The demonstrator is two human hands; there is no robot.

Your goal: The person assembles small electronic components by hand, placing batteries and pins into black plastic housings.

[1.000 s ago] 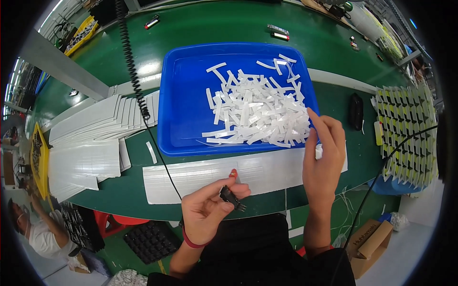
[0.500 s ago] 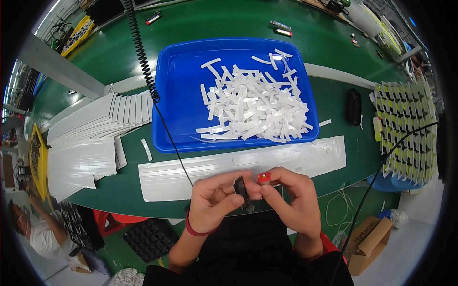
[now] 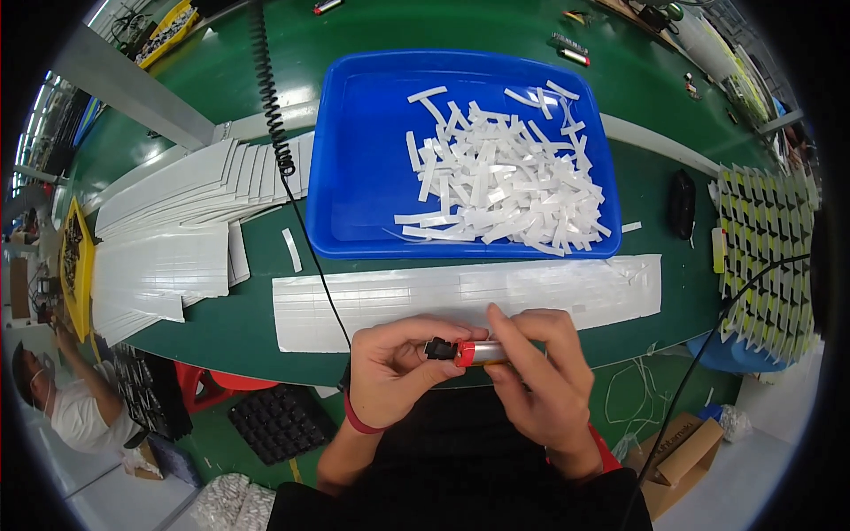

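My left hand (image 3: 385, 372) has its thumb and fingers closed on a small black plastic part (image 3: 437, 350). A silver cylindrical battery cell (image 3: 483, 353) with a red end lies level beside it, held between the fingers and thumb of my right hand (image 3: 551, 380). The cell's red end meets the black part; whether it sits inside cannot be made out. Both hands are above the table's near edge, just in front of a long white sheet of strips (image 3: 372, 310). My left wrist wears a red band (image 3: 361, 422), and a black cord runs down to it.
A blue tray (image 3: 320, 168) of white strips stands behind the sheet. Stacked white sheets (image 3: 159, 257) lie at left. On the right are a black object (image 3: 681, 205) and tightly packed yellow-and-black pieces (image 3: 766, 257). A coiled cord (image 3: 266, 88) hangs at left; a person (image 3: 88, 398) sits beyond.
The cell has turned from upright to level, its red end now against the black part. The black part has turned too. The view has shifted, so the tray appears further right and higher.
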